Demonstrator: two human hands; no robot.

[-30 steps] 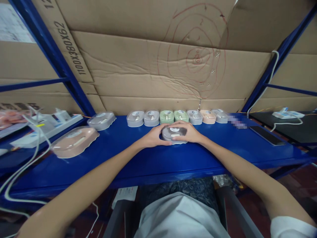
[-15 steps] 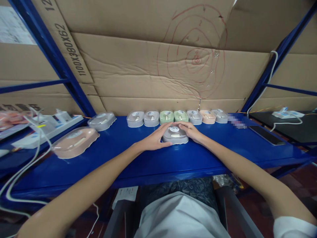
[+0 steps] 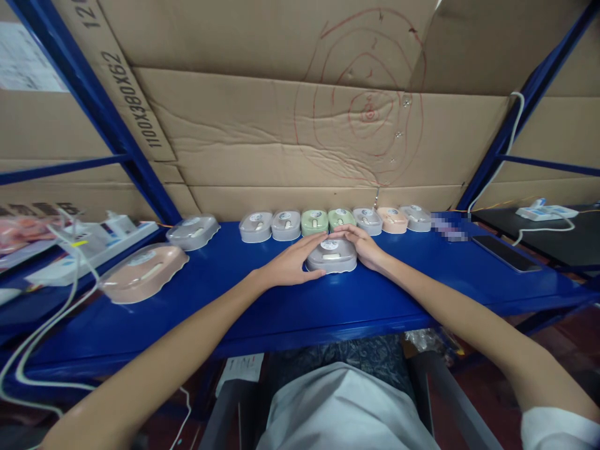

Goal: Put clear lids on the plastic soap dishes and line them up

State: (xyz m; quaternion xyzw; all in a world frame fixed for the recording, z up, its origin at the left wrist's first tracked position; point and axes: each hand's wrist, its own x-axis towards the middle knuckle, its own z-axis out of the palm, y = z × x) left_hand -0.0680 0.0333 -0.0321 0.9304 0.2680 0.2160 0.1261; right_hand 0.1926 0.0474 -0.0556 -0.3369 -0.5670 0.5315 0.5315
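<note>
Directly in front of me on the blue table (image 3: 290, 312) sits a grey lidded plastic box (image 3: 330, 257) with a round label and a pale latch-like strip on top. My left hand (image 3: 293, 259) cups its left side, thumb along the front and fingers reaching round the back. On the other side, my right hand (image 3: 364, 247) curves around the right back corner, its fingers meeting the left fingertips behind the box. Both hands are in contact with the box, which rests flat on the table. Its back edge is partly hidden by the fingers.
Similar boxes line the back: grey (image 3: 255, 227), green (image 3: 315, 222) and peach (image 3: 394, 220). At left are a larger pink box (image 3: 143, 273) and a grey one (image 3: 193, 233). White cables (image 3: 70, 300) hang by a power strip (image 3: 60, 269). A phone (image 3: 506, 253) lies right.
My right fingers have straightened and shifted slightly along the back edge of the box. The left hand and the box stay nearly in place, and the view has shifted slightly.
</note>
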